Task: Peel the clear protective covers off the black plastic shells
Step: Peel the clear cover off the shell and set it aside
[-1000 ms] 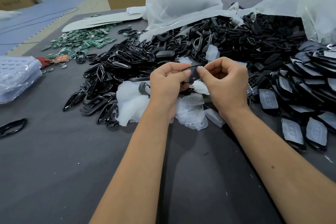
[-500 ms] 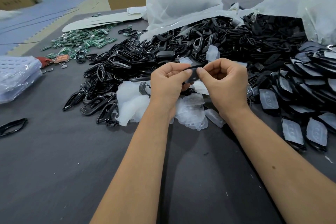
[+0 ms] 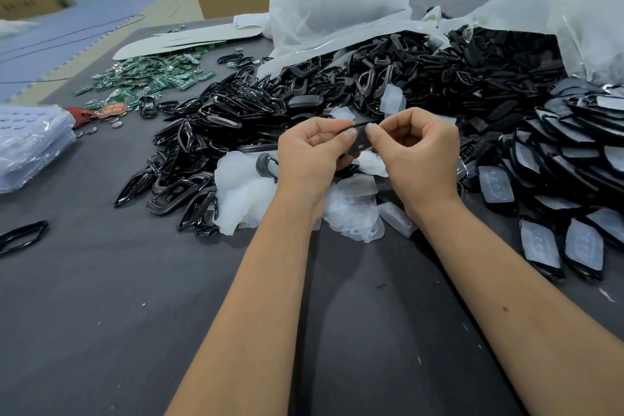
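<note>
Hands unchanged from half a second ago: left hand point(image 3: 312, 154) and right hand point(image 3: 417, 154), fingers curled, pinch one black shell point(image 3: 360, 142) above the pile of peeled covers point(image 3: 354, 209). Three covered shells point(image 3: 539, 244) lie nearest right.

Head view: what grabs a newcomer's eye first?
The two hands, left hand and right hand, meet at centre, both pinching one black shell. Behind them a big heap of black plastic frames spills from white bags; peeled clear covers lie under the wrists, and covered shells sit at right.
</note>
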Available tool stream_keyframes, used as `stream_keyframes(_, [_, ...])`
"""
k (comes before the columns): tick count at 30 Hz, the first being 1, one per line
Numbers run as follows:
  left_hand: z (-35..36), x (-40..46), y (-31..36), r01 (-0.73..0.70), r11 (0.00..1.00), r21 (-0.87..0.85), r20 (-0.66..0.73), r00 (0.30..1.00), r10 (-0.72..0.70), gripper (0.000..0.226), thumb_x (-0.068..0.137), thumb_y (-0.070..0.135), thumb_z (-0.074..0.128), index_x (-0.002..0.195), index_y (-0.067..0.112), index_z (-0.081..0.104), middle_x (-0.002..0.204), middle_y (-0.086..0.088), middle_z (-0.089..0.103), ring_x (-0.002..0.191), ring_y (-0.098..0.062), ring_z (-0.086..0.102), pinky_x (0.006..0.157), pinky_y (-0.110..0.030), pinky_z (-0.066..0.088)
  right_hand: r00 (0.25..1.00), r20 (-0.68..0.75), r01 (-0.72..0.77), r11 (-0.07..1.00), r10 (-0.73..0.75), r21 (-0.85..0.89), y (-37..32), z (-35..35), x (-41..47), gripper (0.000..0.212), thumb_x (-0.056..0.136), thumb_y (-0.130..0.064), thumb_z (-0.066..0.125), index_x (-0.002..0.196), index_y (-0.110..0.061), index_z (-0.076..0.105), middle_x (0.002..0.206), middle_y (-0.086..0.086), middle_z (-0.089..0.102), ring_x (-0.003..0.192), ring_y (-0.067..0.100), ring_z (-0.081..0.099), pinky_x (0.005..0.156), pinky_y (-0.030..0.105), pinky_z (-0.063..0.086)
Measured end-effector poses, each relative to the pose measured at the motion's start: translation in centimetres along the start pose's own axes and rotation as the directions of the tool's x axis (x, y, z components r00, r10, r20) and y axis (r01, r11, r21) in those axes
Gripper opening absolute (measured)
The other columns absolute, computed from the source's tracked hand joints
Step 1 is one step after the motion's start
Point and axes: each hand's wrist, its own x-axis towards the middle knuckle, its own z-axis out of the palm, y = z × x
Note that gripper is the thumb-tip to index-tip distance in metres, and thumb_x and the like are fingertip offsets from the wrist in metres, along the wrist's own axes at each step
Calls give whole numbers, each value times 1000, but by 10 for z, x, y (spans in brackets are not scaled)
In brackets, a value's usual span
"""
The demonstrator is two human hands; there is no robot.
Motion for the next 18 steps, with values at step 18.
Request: stream_keyframes(18, [-5, 1, -2, -67, 997, 43, 64, 996, 65, 15, 87, -3, 77, 99, 8, 75, 71, -2, 74, 69, -17, 71, 65, -20, 54, 946, 207, -295, 924, 248, 243, 2, -3, 5, 23, 96, -27, 76, 80, -11, 70, 65, 3, 68, 49, 15, 55, 41, 25, 40])
